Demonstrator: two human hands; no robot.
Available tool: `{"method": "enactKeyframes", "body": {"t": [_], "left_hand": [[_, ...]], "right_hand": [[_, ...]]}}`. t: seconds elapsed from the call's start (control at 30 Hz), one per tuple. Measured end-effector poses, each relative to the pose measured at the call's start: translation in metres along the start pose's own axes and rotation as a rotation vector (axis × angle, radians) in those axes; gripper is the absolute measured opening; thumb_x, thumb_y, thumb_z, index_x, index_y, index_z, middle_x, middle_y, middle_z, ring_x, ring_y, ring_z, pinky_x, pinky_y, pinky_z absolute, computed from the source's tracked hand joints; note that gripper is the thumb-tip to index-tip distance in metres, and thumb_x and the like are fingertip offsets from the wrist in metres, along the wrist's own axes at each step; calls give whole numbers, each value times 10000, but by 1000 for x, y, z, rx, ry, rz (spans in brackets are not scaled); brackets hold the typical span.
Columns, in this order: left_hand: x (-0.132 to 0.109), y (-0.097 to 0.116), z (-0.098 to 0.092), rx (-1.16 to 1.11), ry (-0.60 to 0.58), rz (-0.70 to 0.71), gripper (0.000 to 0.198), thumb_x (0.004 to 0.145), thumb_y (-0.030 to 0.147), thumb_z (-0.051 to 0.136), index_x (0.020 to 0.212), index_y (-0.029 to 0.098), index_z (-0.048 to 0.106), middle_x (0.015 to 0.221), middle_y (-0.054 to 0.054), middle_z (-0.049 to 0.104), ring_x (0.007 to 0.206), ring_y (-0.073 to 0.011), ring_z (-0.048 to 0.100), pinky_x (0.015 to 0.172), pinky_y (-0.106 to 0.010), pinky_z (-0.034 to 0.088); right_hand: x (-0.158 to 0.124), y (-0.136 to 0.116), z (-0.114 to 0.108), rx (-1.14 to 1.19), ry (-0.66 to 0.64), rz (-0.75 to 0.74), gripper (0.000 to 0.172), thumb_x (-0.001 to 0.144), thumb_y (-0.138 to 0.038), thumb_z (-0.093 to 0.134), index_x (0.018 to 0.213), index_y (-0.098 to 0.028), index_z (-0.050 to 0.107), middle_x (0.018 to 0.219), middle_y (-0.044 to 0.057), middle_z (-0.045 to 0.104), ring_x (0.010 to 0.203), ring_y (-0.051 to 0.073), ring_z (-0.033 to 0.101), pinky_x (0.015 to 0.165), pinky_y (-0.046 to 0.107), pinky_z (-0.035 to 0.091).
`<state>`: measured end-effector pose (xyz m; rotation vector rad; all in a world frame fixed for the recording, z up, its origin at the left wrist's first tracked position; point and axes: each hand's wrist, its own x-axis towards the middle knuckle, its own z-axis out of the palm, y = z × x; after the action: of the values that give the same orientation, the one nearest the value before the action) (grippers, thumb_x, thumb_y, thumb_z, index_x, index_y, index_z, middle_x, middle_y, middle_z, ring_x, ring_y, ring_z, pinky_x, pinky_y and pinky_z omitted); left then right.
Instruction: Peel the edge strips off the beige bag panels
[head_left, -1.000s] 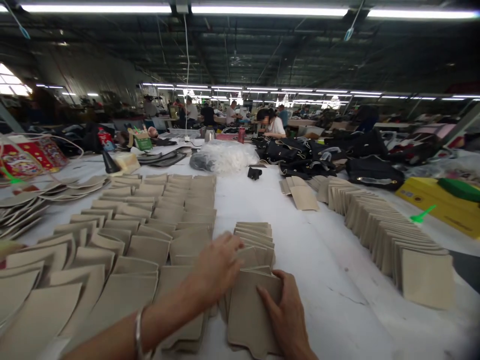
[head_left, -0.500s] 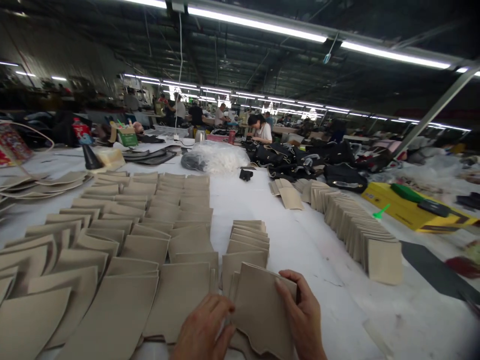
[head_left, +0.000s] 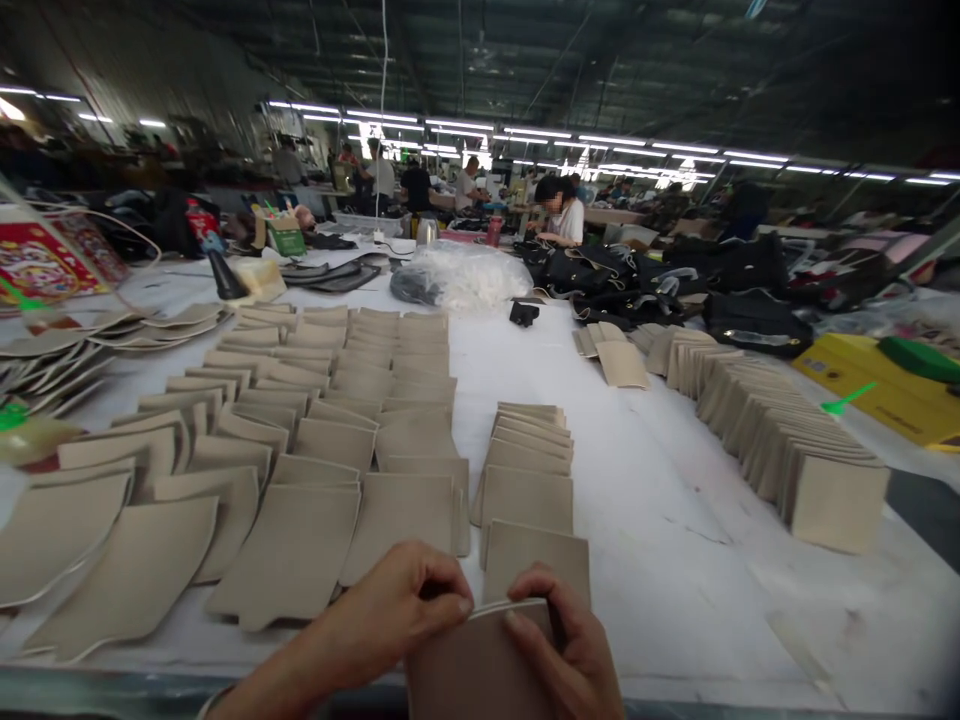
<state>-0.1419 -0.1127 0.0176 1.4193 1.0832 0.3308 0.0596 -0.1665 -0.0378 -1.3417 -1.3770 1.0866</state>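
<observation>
Here, taupe panel (head_left: 480, 668) was held nr side of short row (head_left: 526, 498), pinched at top edge by L hand (head_left: 412, 600) (thumb + index) & at R corner by R hand (head_left: 574, 640) (thumb vs fingers); more panels (head_left: 405, 515) were laid L of row.

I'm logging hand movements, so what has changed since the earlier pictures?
The right hand has drawn the flat taupe panel nearer the camera; the left hand has come to pinch its upper edge. The fanned row of thin beige rectangular pieces stayed put.
</observation>
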Motion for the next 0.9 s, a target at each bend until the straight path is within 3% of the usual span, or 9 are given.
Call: {"method": "enactKeyframes", "body": {"t": [0.17, 0.27, 0.4, 0.53, 0.73, 0.9], "left_hand": [[0, -10, -2, -92, -142, -69, 160, 688, 250, 565, 676, 127, 667, 540, 61, 439, 530, -92, 342, 484, -221, 240], [3, -12, -1, -143, -151, -69, 168, 674, 264, 570, 682, 128, 669, 549, 59, 441, 541, -94, 345, 500, -216, 265], [5, -10, 1, -146, -143, -67, 169, 663, 262, 566, 673, 125, 665, 538, 57, 443, 533, -94, 341, 491, -217, 259], [4, -5, 3, -89, -131, -59, 179, 656, 225, 537, 681, 120, 680, 548, 53, 463, 534, -91, 355, 484, -210, 251], [5, -5, 4, -8, -89, -30, 198, 645, 188, 486, 689, 133, 671, 550, 62, 446, 523, -82, 339, 464, -196, 231], [7, -10, 9, 26, -104, -24, 160, 613, 188, 485, 634, 138, 635, 532, 58, 440, 524, -91, 356, 446, -198, 227]], "right_hand": [[-5, 6, -3, -192, -167, -290, 112, 940, -282, 490, 957, -248, 595, 833, 23, 593, 746, 182, 593, 670, 261, 484], [-3, -3, -6, -409, -229, -486, 219, 908, -157, 512, 1088, -258, 587, 1020, 70, 582, 913, 215, 585, 779, 320, 491], [3, -19, -7, -583, -255, -665, 208, 854, -131, 584, 1029, -241, 589, 981, 68, 596, 893, 241, 565, 790, 382, 458], [10, -28, -7, -574, -261, -668, 144, 842, -133, 599, 937, -230, 550, 922, 45, 612, 858, 224, 563, 793, 375, 438], [15, -39, -11, -639, -409, -543, 195, 828, -118, 668, 886, -237, 525, 945, 21, 627, 894, 224, 550, 812, 362, 413], [16, -34, -8, -704, -459, -637, 208, 824, -112, 693, 831, -207, 509, 868, 14, 612, 841, 209, 534, 786, 356, 381]]}}
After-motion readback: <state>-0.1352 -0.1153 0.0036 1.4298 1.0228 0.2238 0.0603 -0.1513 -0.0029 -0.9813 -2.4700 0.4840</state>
